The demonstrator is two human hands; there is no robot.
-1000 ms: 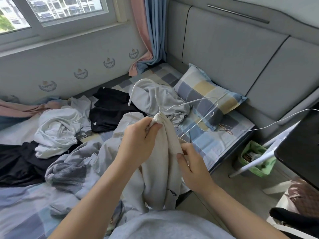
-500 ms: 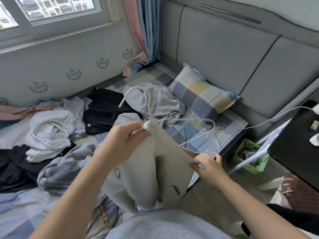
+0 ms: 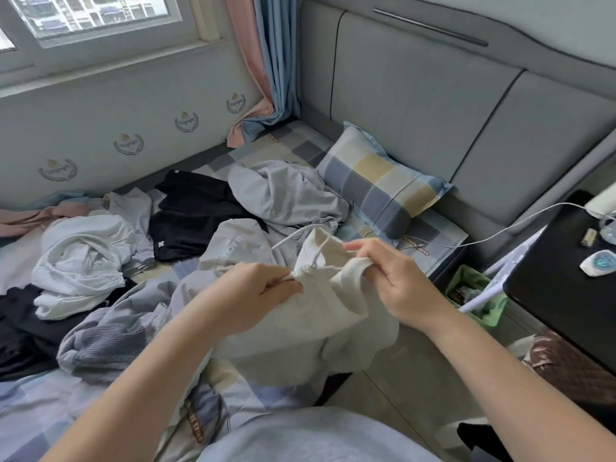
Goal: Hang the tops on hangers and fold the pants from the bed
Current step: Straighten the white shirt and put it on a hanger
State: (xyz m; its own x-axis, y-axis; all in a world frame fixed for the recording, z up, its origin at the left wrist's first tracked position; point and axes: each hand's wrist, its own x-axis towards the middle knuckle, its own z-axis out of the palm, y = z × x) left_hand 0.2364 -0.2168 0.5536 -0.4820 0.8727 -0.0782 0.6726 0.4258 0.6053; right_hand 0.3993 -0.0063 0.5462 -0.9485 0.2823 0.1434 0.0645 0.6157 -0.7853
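I hold a cream top (image 3: pixel 310 325) over the bed's near edge, and a white wire hanger (image 3: pixel 293 234) sticks out of its neck, hook pointing left. My left hand (image 3: pixel 256 291) pinches the gathered neck fabric around the hanger's stem. My right hand (image 3: pixel 396 281) grips the ribbed collar band on the right. Behind it on the bed (image 3: pixel 40 405) lie a light grey top (image 3: pixel 283 195), black pants (image 3: pixel 196 215), a white bundle (image 3: pixel 80 261) and a grey-blue garment (image 3: pixel 110 335).
A checked pillow (image 3: pixel 380 181) leans on the grey headboard (image 3: pixel 433 95). A black bedside table (image 3: pixel 563 288) with small items stands at right, a white cable (image 3: pixel 493 235) runs from it to the bed. A green bin (image 3: pixel 480 295) sits on the floor.
The hanger and top have dropped lower and tilted flatter. My right hand has moved from the top's right edge up to the collar band. The view has shifted left.
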